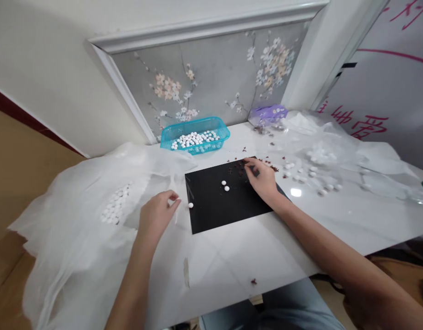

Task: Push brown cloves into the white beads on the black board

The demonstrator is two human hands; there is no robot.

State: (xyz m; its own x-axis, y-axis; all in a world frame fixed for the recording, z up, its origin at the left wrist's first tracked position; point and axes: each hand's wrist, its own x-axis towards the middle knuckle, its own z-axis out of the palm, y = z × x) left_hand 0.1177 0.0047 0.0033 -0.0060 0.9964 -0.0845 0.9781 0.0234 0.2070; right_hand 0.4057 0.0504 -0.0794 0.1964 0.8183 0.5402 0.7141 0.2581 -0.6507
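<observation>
A black sheet (211, 206) lies on the white table, with two white balls (226, 188) near its middle and another white ball (191, 206) at its left edge. My left hand (158, 211) is just left of that edge, thumb and fingertips pinched together; whatever is between them is too small to name. Over the sheet's back right part is my right hand (261, 179), its fingertips drawn together at small dark red pieces (239, 167). What those fingers hold, if anything, I cannot make out.
A teal basket (166, 141) of white balls stands behind the sheet. Thin white plastic (70, 206) with several balls covers the left side. More balls (301, 174), clear plastic and a purple packet (269, 112) lie at the right. One red piece (253, 281) is near the front edge.
</observation>
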